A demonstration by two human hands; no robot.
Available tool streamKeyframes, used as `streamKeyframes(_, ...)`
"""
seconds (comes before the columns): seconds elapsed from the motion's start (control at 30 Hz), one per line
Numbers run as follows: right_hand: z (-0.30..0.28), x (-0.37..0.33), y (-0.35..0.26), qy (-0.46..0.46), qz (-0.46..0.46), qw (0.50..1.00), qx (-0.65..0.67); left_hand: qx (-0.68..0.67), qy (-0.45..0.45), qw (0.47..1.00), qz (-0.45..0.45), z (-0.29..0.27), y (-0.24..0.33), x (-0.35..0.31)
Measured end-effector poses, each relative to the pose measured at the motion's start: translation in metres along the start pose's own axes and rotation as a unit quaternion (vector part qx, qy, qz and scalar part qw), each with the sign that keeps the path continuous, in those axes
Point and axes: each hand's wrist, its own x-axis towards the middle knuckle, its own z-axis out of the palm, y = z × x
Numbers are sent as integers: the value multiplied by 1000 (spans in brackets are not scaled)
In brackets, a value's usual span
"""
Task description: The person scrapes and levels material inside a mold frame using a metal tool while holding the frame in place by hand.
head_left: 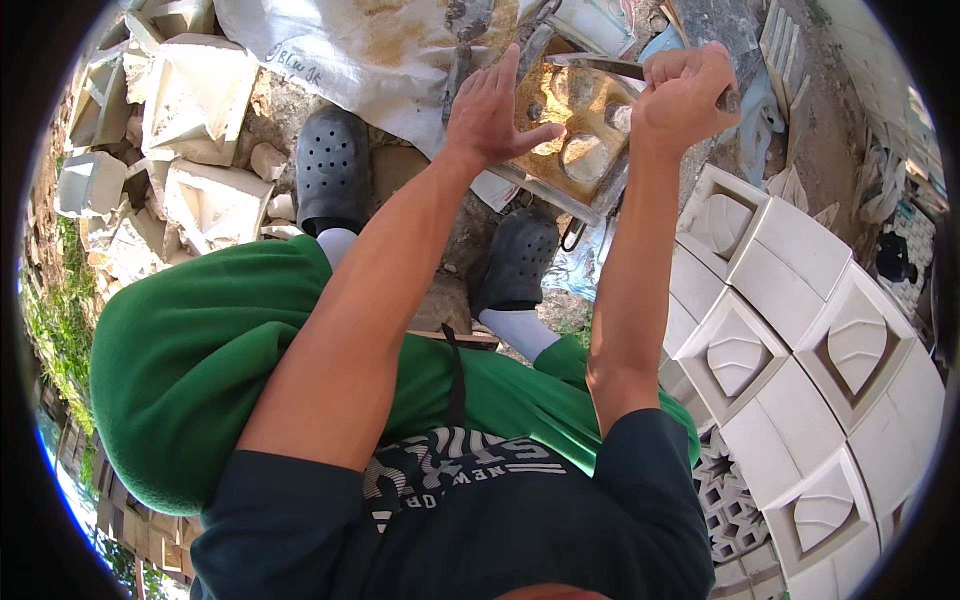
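My left hand [488, 118] is open at the left side of a yellow-brown mold [600, 178], its fingers stretched out and thumb pointing across it; whether it touches the mold I cannot tell. The mold lies inside a grey frame and has several round and curved recesses. Closed in a fist, my right hand [684, 98] grips a knife-like tool over the mold's right side. The tool's thin metal blade [598, 65] points left above the far part of the mold, and its handle end shows below my fist.
A dusty white sheet [340, 75] spreads beyond my feet in dark clogs [334, 165]. Pale cast blocks [200, 95] and rubble pile up at the left. White patterned blocks [790, 255] stand in rows at the right. A blue cloth [762, 125] lies beside the mold.
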Motion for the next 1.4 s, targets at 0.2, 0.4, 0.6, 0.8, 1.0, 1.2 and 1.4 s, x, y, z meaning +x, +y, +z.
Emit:
streamKeyframes(0.2,-6,9,-26,-10,24,996,80,-24,-4,1000,2,-3,4,2)
streamKeyframes(0.4,-6,27,-24,-214,106,970,37,-16,-5,1000,-3,-6,0,-1)
streamKeyframes(0.6,-6,11,-15,-248,52,967,7,-27,-6,1000,8,-2,4,2)
streamKeyframes(0.8,-5,27,-58,-319,106,937,92,-22,10,1000,3,-1,1,4)
streamKeyframes(1.0,-3,18,-26,-319,147,936,-24,-8,11,1000,9,-1,-1,1)
streamKeyframes(1.2,-17,17,-10,-265,126,954,65,-30,-1,999,11,-4,6,3)
streamKeyframes(1.4,-16,26,-44,-288,120,939,146,-20,-5,1000,7,-6,3,3)
